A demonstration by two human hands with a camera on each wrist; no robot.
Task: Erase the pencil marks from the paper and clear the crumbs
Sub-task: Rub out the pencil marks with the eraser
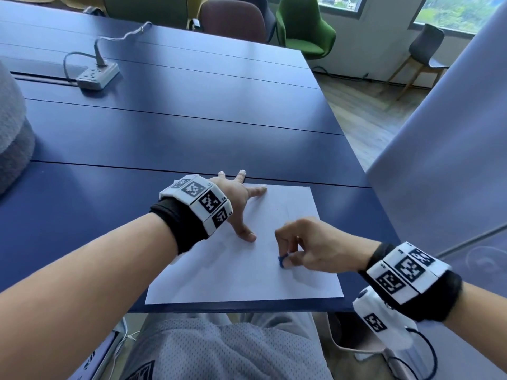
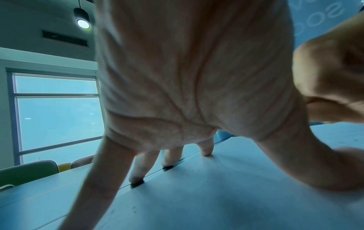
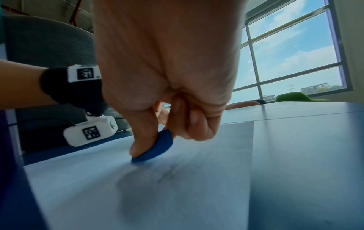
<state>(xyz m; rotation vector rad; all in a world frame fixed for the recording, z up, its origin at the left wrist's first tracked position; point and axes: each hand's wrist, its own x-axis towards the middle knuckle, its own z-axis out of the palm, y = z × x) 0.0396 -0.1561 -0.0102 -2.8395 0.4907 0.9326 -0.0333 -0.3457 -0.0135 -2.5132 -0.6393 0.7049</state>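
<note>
A white sheet of paper (image 1: 241, 270) lies at the near edge of the blue table (image 1: 164, 127). My left hand (image 1: 241, 204) presses flat on its upper left part, fingers spread and straight, some fingertips (image 2: 135, 180) past the sheet's far edge. My right hand (image 1: 296, 248) pinches a small blue eraser (image 1: 282, 261) between thumb and fingers, its lower edge touching the paper. In the right wrist view the blue eraser (image 3: 155, 149) meets the sheet just beside faint pencil marks (image 3: 167, 172). Small dark specks (image 2: 194, 171) dot the paper (image 2: 216, 194) near my left hand.
A white power strip (image 1: 97, 75) with a plugged cable sits far left on the table. A grey cushion (image 1: 11, 138) is at the left edge. Chairs (image 1: 301, 26) stand beyond the far edge. A pale panel (image 1: 452, 149) rises at the right.
</note>
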